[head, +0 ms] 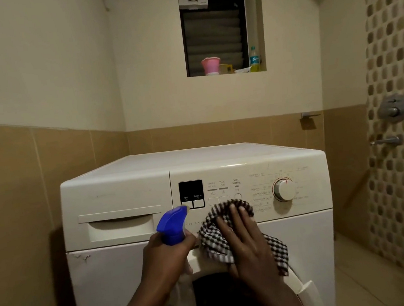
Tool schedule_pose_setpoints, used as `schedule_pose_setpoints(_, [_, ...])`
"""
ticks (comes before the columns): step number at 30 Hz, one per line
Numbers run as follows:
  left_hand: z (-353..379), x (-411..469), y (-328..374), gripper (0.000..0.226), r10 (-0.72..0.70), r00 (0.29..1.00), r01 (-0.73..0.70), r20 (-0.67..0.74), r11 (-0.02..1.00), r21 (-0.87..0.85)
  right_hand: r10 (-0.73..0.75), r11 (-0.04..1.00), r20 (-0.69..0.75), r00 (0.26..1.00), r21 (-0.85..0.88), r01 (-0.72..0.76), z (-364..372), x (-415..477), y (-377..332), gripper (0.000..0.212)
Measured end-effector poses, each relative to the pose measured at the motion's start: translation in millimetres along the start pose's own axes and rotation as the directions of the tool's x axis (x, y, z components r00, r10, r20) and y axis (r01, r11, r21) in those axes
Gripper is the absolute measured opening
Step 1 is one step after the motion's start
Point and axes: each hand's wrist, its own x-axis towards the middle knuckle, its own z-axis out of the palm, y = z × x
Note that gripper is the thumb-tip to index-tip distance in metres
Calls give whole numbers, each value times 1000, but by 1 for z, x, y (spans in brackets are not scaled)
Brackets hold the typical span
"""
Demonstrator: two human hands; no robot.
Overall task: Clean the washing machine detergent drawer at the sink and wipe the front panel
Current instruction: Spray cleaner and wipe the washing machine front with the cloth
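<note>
Left hand (168, 260): sprayer (172, 225) toward panel (223, 173)

The white washing machine (191, 159) fills the lower centre of the frame. Its detergent drawer (121, 227), at the left of the front panel (248, 170), sits pushed in flush. A black-and-white checked cloth (213, 242) lies against the panel below the buttons, pressed under the flat right hand (249, 243). A blue-headed spray bottle (172, 225), gripped by the left hand (168, 257), stands just left of the cloth, its nozzle toward the panel.
</note>
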Motion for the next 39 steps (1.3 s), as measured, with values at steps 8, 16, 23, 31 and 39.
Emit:
schedule_pose_setpoints(8, [-6,-1,12,26,64,998,-63,10,995,-76,203,979,-99,974,37,-200,-42,100,16,78])
schedule_pose_setpoints(16, [-10,-2,20,22,154,983,-163,-99,983,-85,-256,966,23,966,46,255,5,97,-47,55])
schedule_pose_setpoints(23, [-24,1,5,24,113,993,-116,-45,990,-84,138,988,-146,980,86,-127,-26,125,-17,64])
schedule_pose_setpoints(31, [-13,7,11,20,142,988,-148,-58,982,-119,38,991,-82,996,128,-27,8,55,-34,76])
schedule_pose_setpoints(39, [8,7,9,22,149,989,-146,22,983,-115,0,997,-29,1000,71,2,-12,27,17,73])
